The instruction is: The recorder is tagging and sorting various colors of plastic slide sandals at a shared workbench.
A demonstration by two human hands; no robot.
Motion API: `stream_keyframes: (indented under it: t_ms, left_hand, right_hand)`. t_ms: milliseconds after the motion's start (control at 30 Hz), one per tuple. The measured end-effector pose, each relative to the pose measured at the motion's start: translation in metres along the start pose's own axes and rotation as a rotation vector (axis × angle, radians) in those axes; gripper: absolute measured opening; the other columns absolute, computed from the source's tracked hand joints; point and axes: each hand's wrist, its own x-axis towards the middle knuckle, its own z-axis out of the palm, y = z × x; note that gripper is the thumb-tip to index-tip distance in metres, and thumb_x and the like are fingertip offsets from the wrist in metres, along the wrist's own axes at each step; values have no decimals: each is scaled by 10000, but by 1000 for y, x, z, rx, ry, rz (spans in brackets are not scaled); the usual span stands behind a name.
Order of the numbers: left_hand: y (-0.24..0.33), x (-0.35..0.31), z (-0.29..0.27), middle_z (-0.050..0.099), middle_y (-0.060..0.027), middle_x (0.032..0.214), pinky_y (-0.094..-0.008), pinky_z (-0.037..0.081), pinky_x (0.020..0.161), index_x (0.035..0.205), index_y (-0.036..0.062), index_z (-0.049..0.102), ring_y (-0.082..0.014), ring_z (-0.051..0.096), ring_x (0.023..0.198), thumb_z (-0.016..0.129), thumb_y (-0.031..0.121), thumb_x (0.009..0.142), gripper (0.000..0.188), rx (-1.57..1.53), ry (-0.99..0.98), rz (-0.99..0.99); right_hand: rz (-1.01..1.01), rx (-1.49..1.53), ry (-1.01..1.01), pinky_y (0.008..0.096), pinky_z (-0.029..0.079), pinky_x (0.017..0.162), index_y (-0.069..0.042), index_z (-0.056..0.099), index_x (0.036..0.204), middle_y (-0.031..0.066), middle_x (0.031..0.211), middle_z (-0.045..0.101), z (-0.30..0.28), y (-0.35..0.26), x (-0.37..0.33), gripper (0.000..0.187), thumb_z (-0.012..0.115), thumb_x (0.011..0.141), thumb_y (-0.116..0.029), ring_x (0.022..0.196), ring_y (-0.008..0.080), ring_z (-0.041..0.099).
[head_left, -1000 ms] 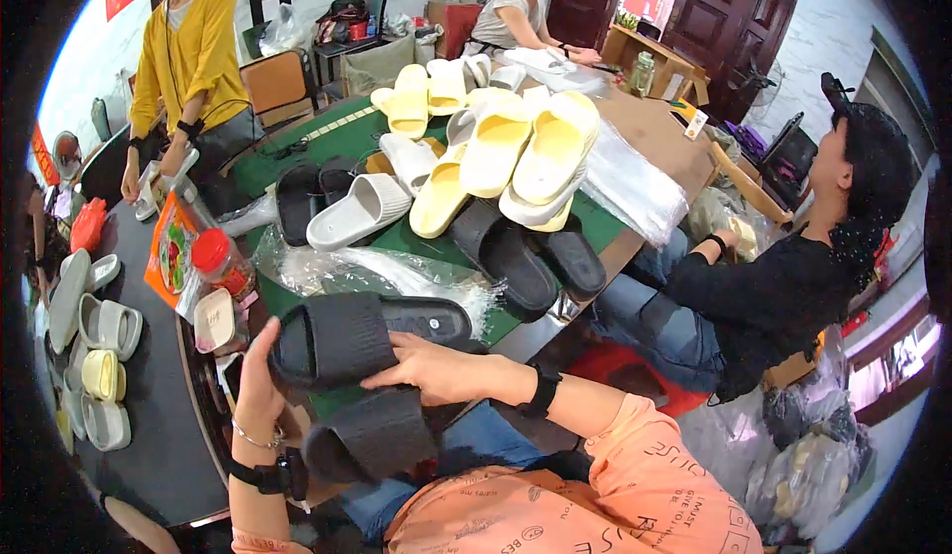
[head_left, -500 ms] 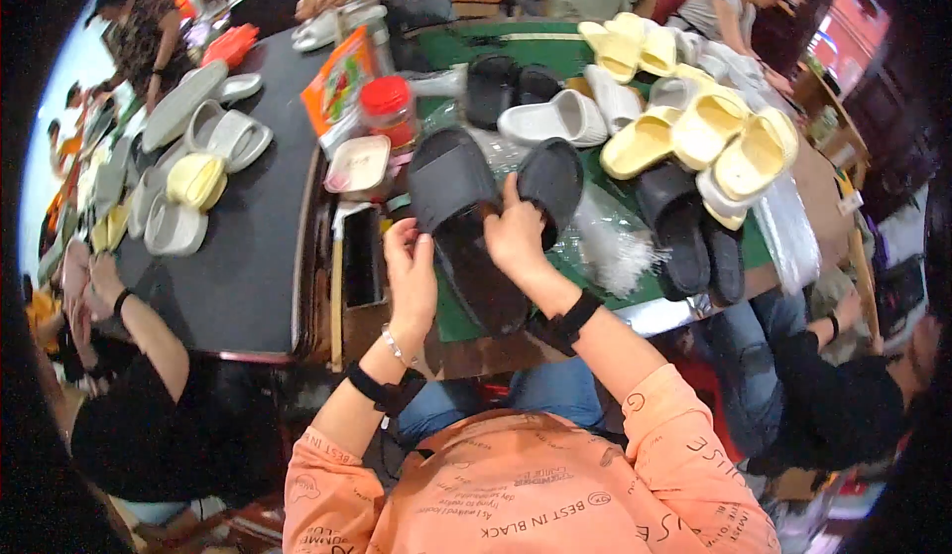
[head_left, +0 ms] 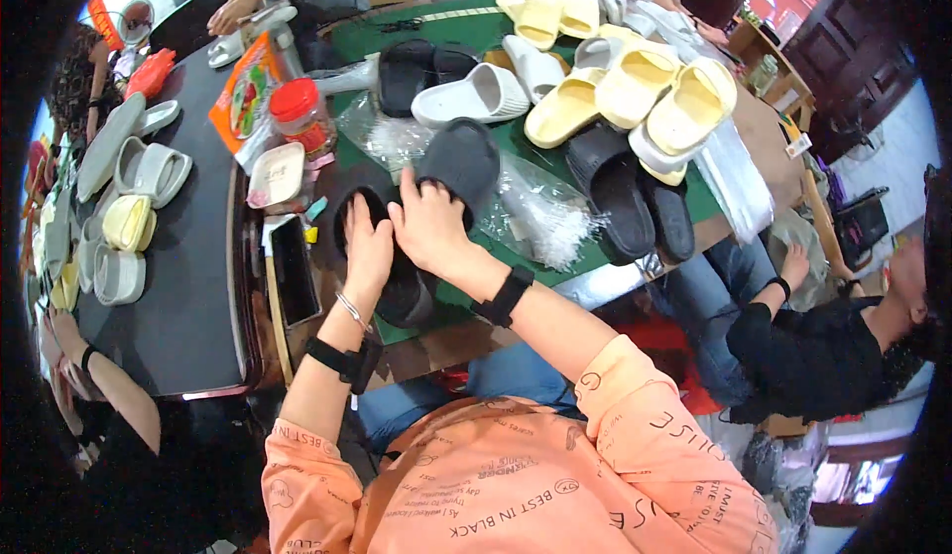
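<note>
Two black slides lie in front of me at the table's near edge. My left hand (head_left: 367, 248) rests on the left black slide (head_left: 407, 301), fingers stretched forward over it; part of this slide is hidden under my hands. My right hand (head_left: 432, 225) lies with spread fingers against the near end of the right black slide (head_left: 464, 157). Its index finger points away from me, and its thumb side is close to my left hand. A clear plastic bag with white shreds (head_left: 555, 227) sits to the right of these slides.
Yellow slides (head_left: 635, 83), a white slide (head_left: 471, 95) and more black slides (head_left: 620, 197) lie farther off. To the left are a red-lidded jar (head_left: 297, 118), a square tub (head_left: 277, 175), a phone (head_left: 295, 268) and a dark table (head_left: 188, 316) with grey slides. Other people sit around.
My view has turned, so the scene shifts left. The left slide has come down lower, and my left hand has moved from its side onto it. My right fingers have spread against the right slide.
</note>
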Motion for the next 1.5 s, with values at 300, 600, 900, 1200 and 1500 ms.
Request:
stream_keyframes:
  t_ms: [300, 600, 900, 1200, 1500]
  left_hand:
    - [19, -50, -47, 527, -158, 902, -409, 353, 850, 923, 13, 538, -321, 478, 906, 542, -1, 691, 233, 270, 226, 510]
    - [-20, -66, -70, 493, -143, 1062, -434, 272, 915, 1111, 5, 446, -331, 390, 1094, 538, 80, 711, 418, 637, 251, 327]
    - [13, -36, 15, 381, -232, 1200, -440, 231, 988, 1214, -51, 327, -388, 343, 1129, 582, 197, 746, 588, 424, 148, 300]
    - [18, -17, 9, 228, -181, 1335, -567, 119, 992, 1313, 68, 241, -455, 160, 1224, 553, 149, 740, 658, 585, 90, 346]
    - [28, 32, 44, 561, -167, 861, -440, 396, 752, 785, 11, 573, -329, 514, 874, 627, 283, 684, 295, 525, 120, 408]
  right_hand:
    - [-138, 321, 28, 379, 478, 662, -43, 606, 962, 171, 845, 612, -66, 86, -52, 262, 590, 766, -217, 768, 318, 597]
    - [340, -22, 66, 350, 438, 580, -3, 559, 835, 161, 706, 595, -109, 171, -112, 163, 559, 806, -163, 640, 294, 582]
    - [308, 21, 141, 320, 431, 574, 7, 558, 799, 139, 695, 592, -100, 176, -108, 127, 561, 798, -120, 614, 252, 570]
    - [197, 607, 590, 308, 385, 890, -22, 432, 891, 134, 974, 542, -144, 179, -121, 153, 369, 924, -157, 940, 181, 519]
    - [9, 1790, 605, 359, 421, 812, -52, 476, 839, 20, 560, 384, -229, 141, -124, 132, 409, 892, -153, 556, 150, 430]
